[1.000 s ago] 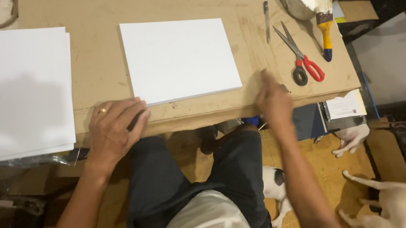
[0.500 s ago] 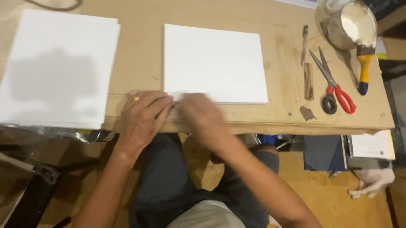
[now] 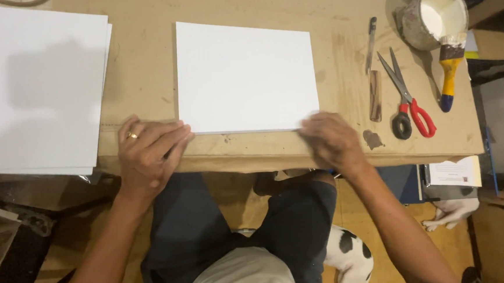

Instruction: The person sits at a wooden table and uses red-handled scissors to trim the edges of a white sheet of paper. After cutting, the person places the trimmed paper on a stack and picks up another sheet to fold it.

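A white rectangular board [image 3: 245, 75] lies flat on the brown cardboard-covered table [image 3: 142, 61]. My left hand [image 3: 147, 151], with a ring on one finger, rests palm down on the table's front edge, its fingertips at the board's near left corner. Something thin and dark shows between its fingers, too hidden to tell what. My right hand [image 3: 330, 139] presses its fingertips on the table at the board's near right corner and holds nothing.
A stack of white sheets [image 3: 33, 85] lies at the left. To the right are a small wooden piece [image 3: 374, 96], a thin knife [image 3: 370, 44], red-handled scissors [image 3: 407, 100], a paint can [image 3: 436, 13] and a yellow-handled brush [image 3: 450, 68]. Dogs [image 3: 346, 252] lie on the floor.
My right hand swung from the right side across to my left hand, then back to the board's near right corner. The left hand stayed at the left corner.
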